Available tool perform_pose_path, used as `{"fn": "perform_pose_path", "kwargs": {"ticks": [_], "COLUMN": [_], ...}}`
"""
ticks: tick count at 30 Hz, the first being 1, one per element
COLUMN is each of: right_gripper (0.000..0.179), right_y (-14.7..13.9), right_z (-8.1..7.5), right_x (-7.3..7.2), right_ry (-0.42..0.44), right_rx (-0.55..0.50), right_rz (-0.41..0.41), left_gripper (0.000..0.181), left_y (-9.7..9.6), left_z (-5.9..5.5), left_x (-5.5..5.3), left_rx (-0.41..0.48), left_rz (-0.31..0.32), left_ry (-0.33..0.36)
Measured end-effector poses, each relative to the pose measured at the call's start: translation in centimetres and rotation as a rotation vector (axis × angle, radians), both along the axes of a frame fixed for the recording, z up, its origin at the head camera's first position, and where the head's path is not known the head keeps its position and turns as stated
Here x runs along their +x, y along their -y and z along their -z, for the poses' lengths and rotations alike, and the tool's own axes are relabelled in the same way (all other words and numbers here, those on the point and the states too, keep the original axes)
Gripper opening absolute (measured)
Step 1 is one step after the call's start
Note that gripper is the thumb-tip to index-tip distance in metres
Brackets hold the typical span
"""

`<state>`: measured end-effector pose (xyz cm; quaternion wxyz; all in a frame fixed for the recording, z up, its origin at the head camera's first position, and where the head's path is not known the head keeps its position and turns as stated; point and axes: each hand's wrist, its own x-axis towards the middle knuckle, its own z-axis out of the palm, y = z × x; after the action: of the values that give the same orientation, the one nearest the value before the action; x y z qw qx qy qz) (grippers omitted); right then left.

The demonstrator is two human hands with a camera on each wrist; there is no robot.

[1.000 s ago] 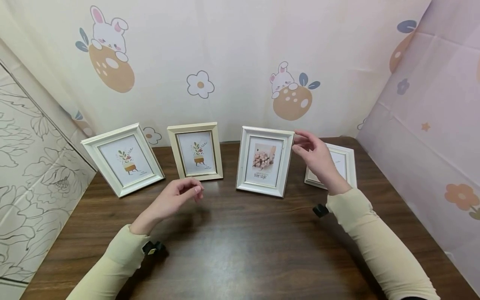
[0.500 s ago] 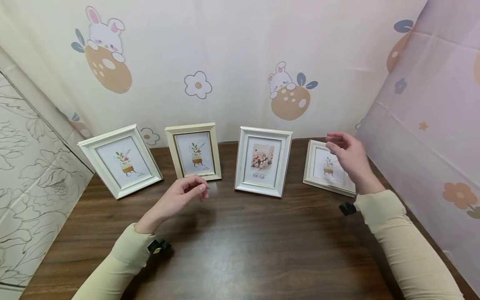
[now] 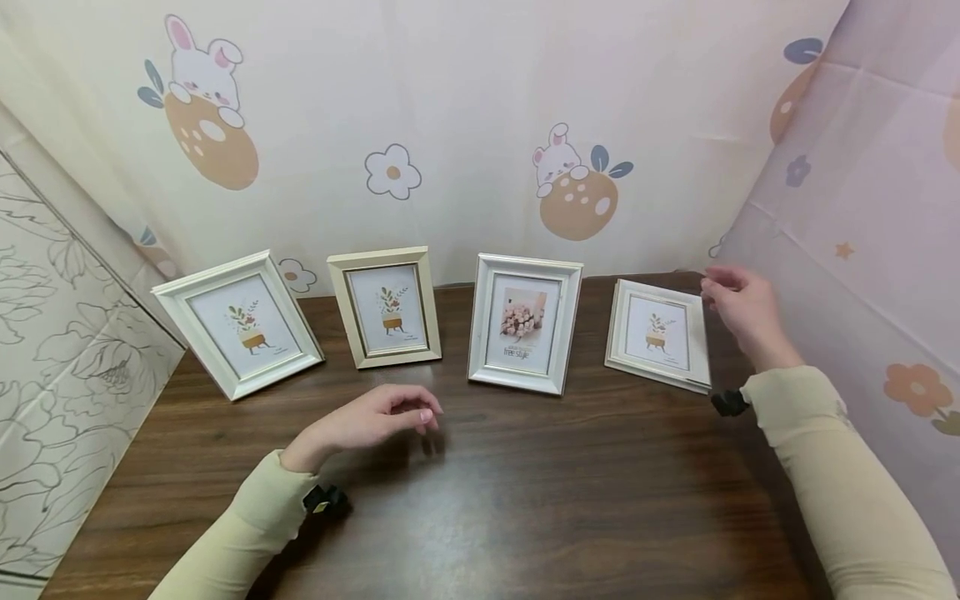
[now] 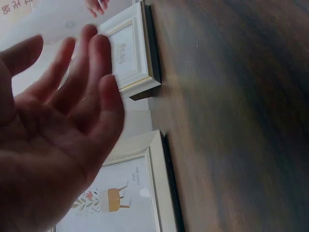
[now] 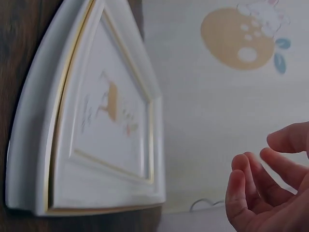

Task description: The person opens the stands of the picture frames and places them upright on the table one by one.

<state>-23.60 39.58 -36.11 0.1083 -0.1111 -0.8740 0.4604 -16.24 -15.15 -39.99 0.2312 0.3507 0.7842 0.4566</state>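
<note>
Four-sided picture frames stand in a row along the table's far side. At the right end, a white frame (image 3: 656,336) with a potted-plant print sits lower than the others. Beside its right edge hovers my right hand (image 3: 750,317), fingers loosely bent; the right wrist view shows a gap between these fingers (image 5: 236,186) and the frame. My left hand (image 3: 371,425) hangs above the table, relaxed and holding nothing. Behind it stand a cream frame (image 3: 341,279) with a plant print and a white frame (image 3: 483,321) with a pink-flower print.
Another white frame (image 3: 206,333) with a plant print stands angled at the far left. A curtain (image 3: 450,100) with rabbit prints hangs behind the dark wooden table (image 3: 525,500). A floral-line panel (image 3: 60,375) borders the left side, and a printed cloth (image 3: 862,275) the right.
My right hand has moved right, from the pink-flower frame's upper right edge, across the rightmost frame, to beyond its right edge. My left hand has shifted slightly right and nearer. The frames stay put.
</note>
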Motion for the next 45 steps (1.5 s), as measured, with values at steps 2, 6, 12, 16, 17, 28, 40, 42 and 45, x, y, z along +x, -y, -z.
{"fn": "perform_pose_path", "kwargs": {"ticks": [2,6,12,16,17,28,40,42,45], "right_gripper": [0.052,0.051,0.049,0.048,0.049,0.053,0.048,0.047,0.045], "right_y": [-0.5,-1.3,-2.2,-3.2,-3.4,-5.3,-4.0,-3.8,-3.4], "right_z": [0.4,1.1,2.2,3.0,3.1,4.9,4.7,4.4,3.8], "right_x": [-0.4,-1.2,-2.1,-2.9,-3.1,-4.2,-5.0,-4.9,-4.9], "right_ry": [0.019,0.066,0.144,0.158,0.161,0.304,0.324,0.317,0.335], "right_rx": [-0.021,-0.037,-0.023,0.033,0.045,0.126,0.274,0.329,0.397], "right_rz": [0.013,0.045,0.074,0.076,0.070,-0.023,-0.028,-0.023,-0.003], "left_gripper": [0.026,0.029,0.026,0.026,0.026,0.027,0.027,0.027,0.027], "left_y": [-0.1,-0.2,-0.3,-0.4,-0.4,-0.2,0.0,0.0,-0.1], "left_z": [0.1,0.4,1.4,1.6,1.6,1.2,1.0,1.0,1.0], "left_x": [0.1,0.4,1.2,1.5,1.5,1.2,1.1,1.1,1.1], "left_rx": [-0.046,-0.120,-0.145,-0.153,-0.156,-0.169,-0.163,-0.157,-0.154], "left_rz": [0.043,0.094,0.111,0.118,0.118,0.115,0.111,0.112,0.117], "left_ry": [0.016,0.061,0.123,0.122,0.117,0.091,0.085,0.088,0.088]}}
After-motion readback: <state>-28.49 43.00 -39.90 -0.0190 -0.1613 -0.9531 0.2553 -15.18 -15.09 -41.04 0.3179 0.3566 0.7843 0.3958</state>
